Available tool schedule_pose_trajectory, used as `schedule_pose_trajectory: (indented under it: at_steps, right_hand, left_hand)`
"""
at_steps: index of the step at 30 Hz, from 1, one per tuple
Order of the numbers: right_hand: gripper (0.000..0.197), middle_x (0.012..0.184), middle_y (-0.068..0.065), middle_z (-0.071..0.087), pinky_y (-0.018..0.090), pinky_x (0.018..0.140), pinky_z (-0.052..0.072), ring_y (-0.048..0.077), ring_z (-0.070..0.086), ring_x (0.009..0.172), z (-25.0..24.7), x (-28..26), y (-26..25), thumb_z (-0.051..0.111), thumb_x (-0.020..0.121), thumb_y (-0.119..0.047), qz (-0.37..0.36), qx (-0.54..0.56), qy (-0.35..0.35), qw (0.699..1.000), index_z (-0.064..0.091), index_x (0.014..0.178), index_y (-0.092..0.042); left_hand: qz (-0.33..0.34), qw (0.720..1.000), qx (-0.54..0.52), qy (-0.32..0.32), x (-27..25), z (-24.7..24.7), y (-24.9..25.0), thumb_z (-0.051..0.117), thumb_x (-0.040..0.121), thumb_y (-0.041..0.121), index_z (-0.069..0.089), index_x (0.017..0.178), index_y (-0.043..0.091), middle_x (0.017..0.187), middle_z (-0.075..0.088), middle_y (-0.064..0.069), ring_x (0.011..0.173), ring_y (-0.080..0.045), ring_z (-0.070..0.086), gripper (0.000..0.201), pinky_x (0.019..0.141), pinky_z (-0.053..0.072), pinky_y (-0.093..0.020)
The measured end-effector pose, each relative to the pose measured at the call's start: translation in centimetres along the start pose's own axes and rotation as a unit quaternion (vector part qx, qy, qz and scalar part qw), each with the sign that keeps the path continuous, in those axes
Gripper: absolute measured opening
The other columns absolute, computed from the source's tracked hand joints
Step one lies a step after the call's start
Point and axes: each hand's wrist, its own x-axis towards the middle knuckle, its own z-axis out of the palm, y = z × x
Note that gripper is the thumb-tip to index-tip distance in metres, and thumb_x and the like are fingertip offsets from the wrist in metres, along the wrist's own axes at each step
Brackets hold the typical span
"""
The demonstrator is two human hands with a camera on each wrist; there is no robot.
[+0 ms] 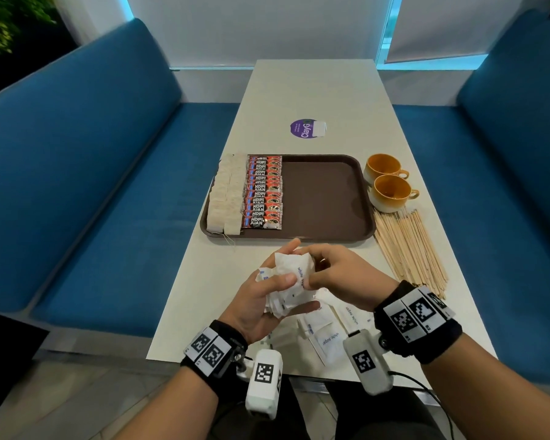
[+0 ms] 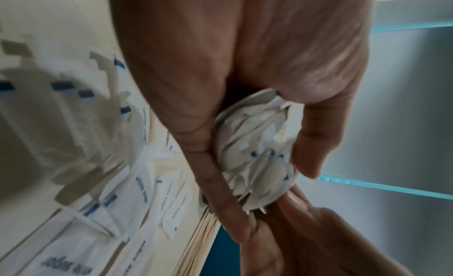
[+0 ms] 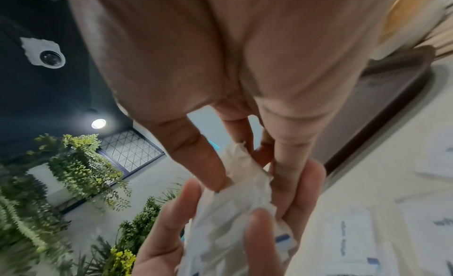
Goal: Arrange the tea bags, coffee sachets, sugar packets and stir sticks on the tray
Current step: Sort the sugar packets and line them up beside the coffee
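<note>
Loose sugar packets [image 1: 326, 339]: scattered flat on the table [image 1: 311, 90] at its near edge, under and just beyond both wrists; some overlap.
Left hand [image 1: 269, 300]: palm up above the near edge, fingers and thumb curled round a bunch of sugar packets [image 1: 291, 281] gathered on edge.
Right hand [image 1: 340, 276]: meets the bunch from the right, thumb and fingers pinching its upper side, as if squaring or peeling off packets.
Bunch, close up: in the left wrist view the packets [image 2: 255, 158] sit uneven, corners sticking out at odd angles.
Stir sticks [image 1: 408, 249]: a loose fan on the table along its right edge, just beside the tray's near right corner; not yet on the tray.
Tray [image 1: 326, 198]: brown, mid-table; right half bare.
Coffee sachets [image 1: 262, 193]: an overlapped column left of the tray's centre.
Tea bags [image 1: 227, 195]: two columns along the tray's left edge; a string trails over the near rim.
Cups [image 1: 388, 182]: two, just beside the tray's right edge.
Step in hand: likely tidying the sugar before laying it in the bare half.
Risk: the ragged bunch could slip and spill if either grip loosens; carrying it across could nudge the sachet column or brush the sticks toward the table edge.
</note>
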Motion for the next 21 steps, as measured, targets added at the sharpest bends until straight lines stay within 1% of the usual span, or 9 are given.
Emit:
schedule_pose_trajectory:
  at_steps: [2, 4, 6, 9, 11, 14, 16, 18, 21]
  right_hand:
    - [0.056, 0.109, 0.018, 0.071, 0.056, 0.094, 0.057, 0.037, 0.067, 0.104, 0.0, -0.1, 0.0, 0.067, 0.067, -0.001, -0.012, 0.013, 0.011, 1.000, 0.072, 0.118, -0.025]
    - [0.055, 0.107, 0.019, 0.069, 0.052, 0.089, 0.059, 0.032, 0.068, 0.096, 0.0, 0.1, 0.1, 0.072, 0.072, 0.004, -0.022, 0.004, 0.060, 0.998, 0.068, 0.119, -0.025]
    - [0.049, 0.107, 0.011, 0.069, 0.041, 0.081, 0.062, 0.021, 0.069, 0.091, 0.1, 0.0, -0.1, 0.076, 0.076, 0.005, -0.024, -0.018, 0.104, 0.994, 0.064, 0.116, -0.021]
    - [0.039, 0.107, -0.003, 0.066, 0.024, 0.074, 0.057, 0.009, 0.064, 0.089, 0.3, -0.2, -0.2, 0.081, 0.077, -0.008, -0.046, -0.093, 0.139, 0.985, 0.068, 0.107, -0.029]
    - [0.033, 0.099, -0.005, 0.068, 0.025, 0.076, 0.055, 0.009, 0.064, 0.087, 0.2, -0.4, -0.4, 0.084, 0.078, -0.015, -0.060, -0.109, 0.149, 0.981, 0.071, 0.104, -0.031]
    - [0.028, 0.091, 0.004, 0.072, 0.028, 0.068, 0.061, 0.011, 0.067, 0.071, -0.2, -0.6, -0.5, 0.085, 0.080, -0.012, -0.067, -0.030, 0.125, 0.989, 0.073, 0.105, -0.019]
    - [0.030, 0.090, 0.011, 0.072, 0.028, 0.068, 0.060, 0.014, 0.067, 0.070, -0.2, -0.7, -0.4, 0.087, 0.080, -0.015, -0.082, 0.000, 0.109, 0.991, 0.074, 0.107, -0.014]
    - [0.033, 0.090, 0.019, 0.070, 0.032, 0.070, 0.061, 0.020, 0.067, 0.073, -0.1, -0.7, -0.2, 0.087, 0.078, -0.014, -0.085, 0.039, 0.097, 0.991, 0.072, 0.107, -0.007]
    - [0.036, 0.081, 0.016, 0.066, 0.027, 0.058, 0.054, 0.020, 0.062, 0.066, 0.0, -0.9, 0.1, 0.086, 0.076, -0.010, -0.070, 0.105, 0.095, 0.988, 0.066, 0.102, 0.006]
  left_hand:
    - [0.012, 1.000, -0.007, -0.009, -0.1, 0.1, 0.0, 0.058, 0.088, 0.003, 0.054, 0.144, 0.024, 0.137, 0.060, -0.021, 0.113, -0.037, 0.064, 0.059, 0.096, 0.053, -0.059]
    - [0.026, 0.999, -0.014, -0.013, 0.0, 0.1, -0.2, 0.060, 0.087, 0.001, 0.055, 0.142, 0.018, 0.137, 0.059, -0.022, 0.115, -0.037, 0.063, 0.058, 0.100, 0.050, -0.061]
    - [0.035, 0.999, -0.023, 0.005, 0.1, 0.3, -0.3, 0.062, 0.084, -0.002, 0.058, 0.137, 0.016, 0.134, 0.060, -0.023, 0.114, -0.038, 0.063, 0.055, 0.099, 0.051, -0.059]
    - [0.045, 0.998, -0.030, 0.042, 0.3, 0.4, -0.5, 0.061, 0.081, -0.005, 0.065, 0.127, 0.017, 0.126, 0.064, -0.021, 0.110, -0.037, 0.066, 0.051, 0.093, 0.055, -0.055]
    - [0.044, 0.997, -0.034, 0.060, 0.2, 0.2, -0.4, 0.063, 0.079, -0.004, 0.066, 0.125, 0.018, 0.123, 0.065, -0.021, 0.106, -0.036, 0.067, 0.051, 0.087, 0.058, -0.051]
    - [0.030, 0.997, -0.018, 0.066, -0.1, 0.1, -0.1, 0.072, 0.074, 0.004, 0.062, 0.130, 0.016, 0.117, 0.066, -0.022, 0.102, -0.040, 0.067, 0.058, 0.078, 0.060, -0.045]
    - [0.021, 0.998, -0.011, 0.065, -0.3, 0.2, 0.1, 0.074, 0.073, 0.007, 0.057, 0.135, 0.011, 0.115, 0.065, -0.023, 0.100, -0.040, 0.067, 0.064, 0.075, 0.060, -0.044]
    - [0.016, 0.998, -0.011, 0.065, -0.5, 0.3, 0.2, 0.073, 0.077, 0.008, 0.053, 0.138, 0.007, 0.117, 0.064, -0.024, 0.100, -0.040, 0.068, 0.065, 0.073, 0.060, -0.044]
    - [0.011, 0.998, -0.024, 0.056, -0.8, 0.5, 0.5, 0.072, 0.080, 0.010, 0.055, 0.139, 0.011, 0.122, 0.064, -0.024, 0.105, -0.042, 0.066, 0.062, 0.074, 0.061, -0.045]
